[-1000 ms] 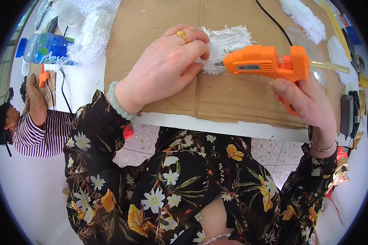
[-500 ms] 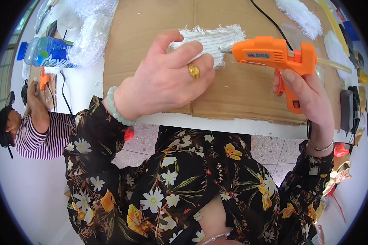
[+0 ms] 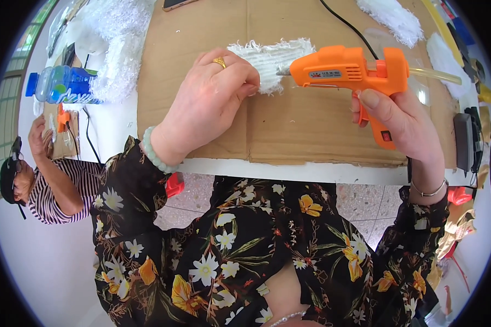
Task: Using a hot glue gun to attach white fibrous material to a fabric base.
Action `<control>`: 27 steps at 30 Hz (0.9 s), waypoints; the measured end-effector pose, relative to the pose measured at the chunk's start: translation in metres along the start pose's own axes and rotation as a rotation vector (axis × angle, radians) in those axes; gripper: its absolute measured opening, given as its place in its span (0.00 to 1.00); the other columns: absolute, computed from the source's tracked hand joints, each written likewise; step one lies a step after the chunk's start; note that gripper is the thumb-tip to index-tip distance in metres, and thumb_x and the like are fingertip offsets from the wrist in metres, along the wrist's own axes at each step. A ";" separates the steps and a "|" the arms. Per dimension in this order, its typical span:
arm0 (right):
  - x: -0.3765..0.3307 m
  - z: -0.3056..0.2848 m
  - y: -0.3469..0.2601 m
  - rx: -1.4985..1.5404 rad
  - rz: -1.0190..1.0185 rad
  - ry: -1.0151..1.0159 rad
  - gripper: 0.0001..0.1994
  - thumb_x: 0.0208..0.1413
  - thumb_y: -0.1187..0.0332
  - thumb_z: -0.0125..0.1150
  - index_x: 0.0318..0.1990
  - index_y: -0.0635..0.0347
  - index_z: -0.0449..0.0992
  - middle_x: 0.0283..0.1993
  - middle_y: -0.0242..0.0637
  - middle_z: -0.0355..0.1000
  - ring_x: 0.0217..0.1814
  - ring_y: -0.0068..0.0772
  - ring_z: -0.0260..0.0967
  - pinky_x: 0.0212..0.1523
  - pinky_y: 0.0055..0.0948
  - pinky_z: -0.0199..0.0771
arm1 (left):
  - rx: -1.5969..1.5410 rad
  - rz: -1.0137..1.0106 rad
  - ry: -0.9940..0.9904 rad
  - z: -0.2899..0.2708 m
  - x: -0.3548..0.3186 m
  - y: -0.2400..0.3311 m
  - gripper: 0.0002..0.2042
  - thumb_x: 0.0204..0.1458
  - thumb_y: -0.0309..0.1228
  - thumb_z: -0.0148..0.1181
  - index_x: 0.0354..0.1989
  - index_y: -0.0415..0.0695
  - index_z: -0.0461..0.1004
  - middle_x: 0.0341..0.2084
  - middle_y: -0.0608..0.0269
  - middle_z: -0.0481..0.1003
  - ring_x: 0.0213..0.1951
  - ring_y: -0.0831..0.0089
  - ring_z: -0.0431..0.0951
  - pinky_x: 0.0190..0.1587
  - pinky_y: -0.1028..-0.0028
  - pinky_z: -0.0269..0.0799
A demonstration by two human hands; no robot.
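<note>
My right hand (image 3: 406,120) grips an orange hot glue gun (image 3: 343,68) by its handle, fingers at the trigger. A pale glue stick (image 3: 433,75) sticks out of its back end. The metal nozzle points left, over the right part of a frayed, ribbed white piece of fabric (image 3: 273,57). My left hand (image 3: 213,98) is at the fabric's left end, with thumb and fingers pinched together. Whatever lies between those fingertips is hidden. The fabric lies on a brown cardboard sheet (image 3: 305,131).
White fluffy material (image 3: 120,54) and a blue-labelled bottle (image 3: 65,84) are at the left. More white fluffy pieces (image 3: 393,22) lie at the far right, near the gun's black cord (image 3: 352,30). A phone (image 3: 177,3) shows at the top edge. A co-worker (image 3: 54,180) sits at the left.
My left hand has drawn back leftward and its raised fingers have come together in a pinch. The glue gun stays over the fabric. The co-worker's hand has lifted.
</note>
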State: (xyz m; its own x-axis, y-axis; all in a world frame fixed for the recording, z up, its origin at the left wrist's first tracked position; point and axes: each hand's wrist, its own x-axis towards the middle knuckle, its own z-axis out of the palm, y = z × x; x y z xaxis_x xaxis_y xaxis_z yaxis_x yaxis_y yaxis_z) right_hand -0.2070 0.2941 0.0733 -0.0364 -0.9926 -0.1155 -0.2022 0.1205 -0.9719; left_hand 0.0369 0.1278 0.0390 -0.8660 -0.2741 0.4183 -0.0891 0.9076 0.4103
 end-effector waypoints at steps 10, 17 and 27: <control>0.011 -0.002 -0.012 -0.212 0.140 -0.194 0.18 0.62 0.55 0.56 0.46 0.62 0.69 0.33 0.31 0.69 0.34 0.22 0.67 0.37 0.25 0.69 | 0.119 0.021 -0.087 -0.005 -0.010 0.006 0.07 0.46 0.17 0.57 0.32 0.42 0.69 0.34 0.66 0.76 0.41 0.61 0.73 0.50 0.64 0.64; 0.015 0.008 -0.019 -0.288 0.235 -0.191 0.17 0.60 0.58 0.59 0.46 0.63 0.69 0.31 0.30 0.69 0.32 0.21 0.67 0.35 0.23 0.69 | 0.091 0.064 -0.077 -0.007 -0.012 0.009 0.08 0.43 0.17 0.58 0.31 0.41 0.68 0.38 0.63 0.76 0.42 0.60 0.73 0.50 0.63 0.64; 0.023 0.015 -0.026 -0.321 0.186 -0.240 0.14 0.60 0.60 0.58 0.43 0.64 0.71 0.26 0.29 0.68 0.28 0.18 0.65 0.30 0.22 0.66 | 0.100 0.066 -0.109 -0.009 -0.012 0.011 0.07 0.45 0.19 0.60 0.30 0.42 0.70 0.43 0.62 0.73 0.43 0.64 0.74 0.52 0.63 0.61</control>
State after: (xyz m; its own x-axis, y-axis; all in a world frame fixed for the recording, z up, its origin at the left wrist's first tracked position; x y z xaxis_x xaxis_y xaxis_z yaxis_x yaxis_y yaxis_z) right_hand -0.1878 0.2675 0.0926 0.1195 -0.9238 -0.3637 -0.5086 0.2577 -0.8216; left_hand 0.0510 0.1381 0.0453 -0.9195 -0.1815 0.3486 -0.0742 0.9512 0.2995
